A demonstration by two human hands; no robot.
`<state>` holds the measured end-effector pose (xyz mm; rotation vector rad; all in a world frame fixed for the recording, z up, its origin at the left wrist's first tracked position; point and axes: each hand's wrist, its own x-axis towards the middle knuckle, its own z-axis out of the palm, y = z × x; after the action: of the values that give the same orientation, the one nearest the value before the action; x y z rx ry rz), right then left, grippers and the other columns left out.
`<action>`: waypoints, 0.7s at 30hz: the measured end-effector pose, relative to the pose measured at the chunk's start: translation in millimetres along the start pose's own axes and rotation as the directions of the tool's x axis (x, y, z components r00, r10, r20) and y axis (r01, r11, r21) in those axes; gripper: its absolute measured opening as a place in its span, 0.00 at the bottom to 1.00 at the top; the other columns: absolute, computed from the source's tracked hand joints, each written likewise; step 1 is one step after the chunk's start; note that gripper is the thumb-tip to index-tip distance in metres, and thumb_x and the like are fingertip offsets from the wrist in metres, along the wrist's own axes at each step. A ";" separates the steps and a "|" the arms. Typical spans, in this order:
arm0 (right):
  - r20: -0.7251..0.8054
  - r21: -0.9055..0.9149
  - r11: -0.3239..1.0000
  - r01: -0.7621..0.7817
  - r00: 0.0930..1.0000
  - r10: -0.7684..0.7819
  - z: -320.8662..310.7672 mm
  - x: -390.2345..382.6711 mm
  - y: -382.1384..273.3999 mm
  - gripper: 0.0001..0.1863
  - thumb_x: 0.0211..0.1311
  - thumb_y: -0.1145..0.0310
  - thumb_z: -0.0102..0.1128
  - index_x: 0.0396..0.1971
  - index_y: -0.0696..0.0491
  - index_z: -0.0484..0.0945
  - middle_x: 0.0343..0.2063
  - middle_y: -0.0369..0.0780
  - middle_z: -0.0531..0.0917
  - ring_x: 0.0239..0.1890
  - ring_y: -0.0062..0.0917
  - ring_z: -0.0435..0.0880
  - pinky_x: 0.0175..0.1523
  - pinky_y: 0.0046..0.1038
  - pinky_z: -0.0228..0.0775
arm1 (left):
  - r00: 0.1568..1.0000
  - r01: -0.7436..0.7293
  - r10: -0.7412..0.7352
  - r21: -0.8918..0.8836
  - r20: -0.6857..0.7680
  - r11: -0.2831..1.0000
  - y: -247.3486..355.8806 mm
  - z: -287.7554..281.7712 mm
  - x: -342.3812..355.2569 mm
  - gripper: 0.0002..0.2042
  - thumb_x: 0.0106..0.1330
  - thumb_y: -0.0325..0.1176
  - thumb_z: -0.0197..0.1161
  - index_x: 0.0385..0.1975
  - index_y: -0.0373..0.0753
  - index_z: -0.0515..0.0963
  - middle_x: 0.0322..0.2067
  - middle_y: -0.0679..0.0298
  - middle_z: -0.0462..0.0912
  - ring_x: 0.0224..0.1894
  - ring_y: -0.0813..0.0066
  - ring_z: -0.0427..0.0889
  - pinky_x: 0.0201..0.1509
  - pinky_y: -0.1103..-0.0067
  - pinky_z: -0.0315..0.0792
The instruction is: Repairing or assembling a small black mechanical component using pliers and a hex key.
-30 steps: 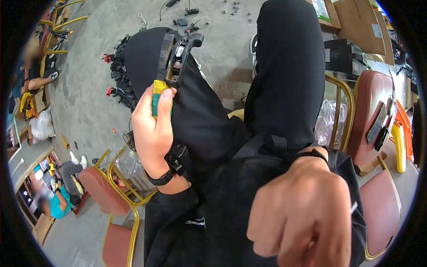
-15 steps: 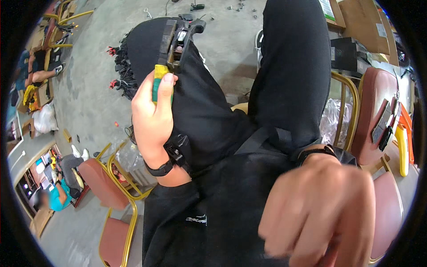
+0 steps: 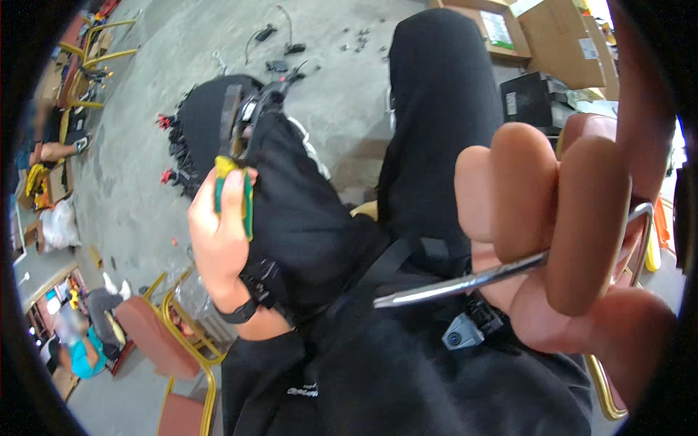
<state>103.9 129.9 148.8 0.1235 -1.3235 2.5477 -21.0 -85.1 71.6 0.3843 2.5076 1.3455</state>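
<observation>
My left hand (image 3: 218,240) is closed around the green-and-yellow handle (image 3: 247,207) of a tool, above my left thigh. Past the handle, a long dark ribbed strip (image 3: 231,109) and a dark mechanical part (image 3: 253,109) reach toward my left knee; whether they are joined to the handle, I cannot tell. My right hand (image 3: 582,232) is raised close at the right, its fingers curled around a shiny bent metal rod (image 3: 465,285). The straight end of the rod points left across my lap, and its bent end shows behind the fingers. The right fingers hide its middle.
Bundles of black cables with red ends (image 3: 174,149) lie beside my left knee. Small parts (image 3: 356,42) and black cable pieces (image 3: 273,67) are on the floor ahead. Cardboard boxes (image 3: 560,43) and a black box (image 3: 531,98) stand right; chairs (image 3: 149,327) and people are left.
My right hand has risen from the lower right and turned, bringing the metal rod into sight. My left hand, still gripping the handle, appears lower and slightly further left as the view shifts.
</observation>
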 end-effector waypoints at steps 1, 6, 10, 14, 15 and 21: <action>-0.006 -0.025 1.000 -0.004 1.000 0.004 -0.7 2.0 -2.2 0.12 0.48 0.62 0.72 0.23 0.50 0.75 0.17 0.31 0.69 0.17 0.17 0.62 0.22 0.22 0.50 | 0.995 0.086 -0.083 -0.076 0.051 0.993 0.9 -2.0 0.5 0.14 0.69 0.37 0.51 0.36 0.32 0.77 0.28 0.67 0.79 0.29 0.84 0.73 0.36 0.84 0.67; -0.040 -0.067 0.998 0.016 0.999 -0.019 5.2 17.5 4.1 0.13 0.48 0.61 0.73 0.21 0.48 0.75 0.18 0.30 0.68 0.18 0.16 0.61 0.23 0.22 0.50 | 0.994 0.109 -0.108 -0.076 0.020 0.991 3.8 -4.1 0.2 0.14 0.67 0.37 0.52 0.36 0.31 0.77 0.29 0.63 0.80 0.31 0.79 0.75 0.39 0.82 0.68; 0.002 -0.249 0.966 0.065 0.998 -0.067 2.8 31.8 -16.7 0.14 0.46 0.71 0.69 0.16 0.47 0.69 0.16 0.29 0.65 0.17 0.17 0.59 0.23 0.21 0.48 | 0.999 0.025 -0.025 -0.015 0.040 1.000 7.4 -7.9 -0.4 0.13 0.67 0.35 0.52 0.34 0.30 0.77 0.27 0.62 0.80 0.30 0.79 0.75 0.38 0.82 0.69; -0.007 -0.393 0.904 -0.166 0.984 0.178 6.6 32.1 -41.3 0.17 0.39 0.86 0.58 0.13 0.46 0.63 0.15 0.29 0.63 0.15 0.18 0.58 0.22 0.22 0.49 | 0.999 -0.010 0.011 -0.015 0.051 1.000 8.9 -11.1 -0.2 0.12 0.66 0.34 0.52 0.34 0.29 0.76 0.27 0.60 0.79 0.30 0.76 0.76 0.37 0.80 0.68; -0.004 -0.363 0.916 -0.170 0.984 0.180 8.5 32.9 -39.0 0.16 0.41 0.84 0.58 0.14 0.46 0.63 0.15 0.29 0.63 0.15 0.18 0.59 0.22 0.22 0.49 | 0.997 -0.074 0.073 0.026 0.040 0.997 8.6 -11.4 -0.8 0.12 0.66 0.34 0.52 0.34 0.29 0.75 0.27 0.59 0.79 0.30 0.75 0.76 0.37 0.79 0.68; 0.014 -0.226 0.969 -0.105 0.994 0.111 7.1 46.8 -25.0 0.12 0.51 0.72 0.59 0.15 0.46 0.65 0.16 0.30 0.64 0.16 0.17 0.60 0.23 0.21 0.51 | 0.998 -0.052 0.053 -0.026 0.045 0.998 6.8 -13.7 -1.1 0.12 0.66 0.34 0.53 0.34 0.29 0.75 0.28 0.57 0.79 0.31 0.72 0.76 0.38 0.79 0.68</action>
<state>65.4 147.0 181.9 0.0414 -1.6600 2.4674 -24.1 -92.3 84.7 0.4733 2.4575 1.3706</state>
